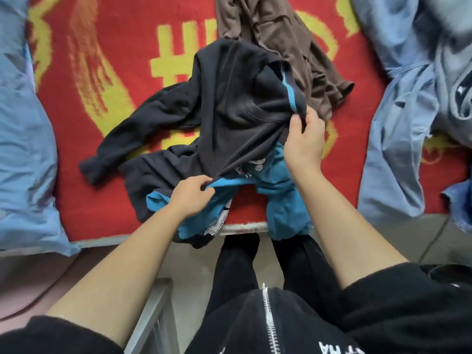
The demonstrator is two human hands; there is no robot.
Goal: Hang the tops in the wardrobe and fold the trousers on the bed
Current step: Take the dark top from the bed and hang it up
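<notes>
Two hands are pinching the black and blue top [229, 103]: left hand [191, 198] and right hand [304, 141] are each gripping an edge. Past the fingers [205, 186] it is lying on the red blanket [115, 60]. Lifting may be dragging along the brown clothes [281, 34] just beyond the right fingers. No box is showing.

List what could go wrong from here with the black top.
The black top, pinched by the left hand and right hand, is bunched with teal showing, so it may hang twisted. The brown garment behind it could get dragged along. The teal fabric hanging over the bed edge might slide off.
</notes>
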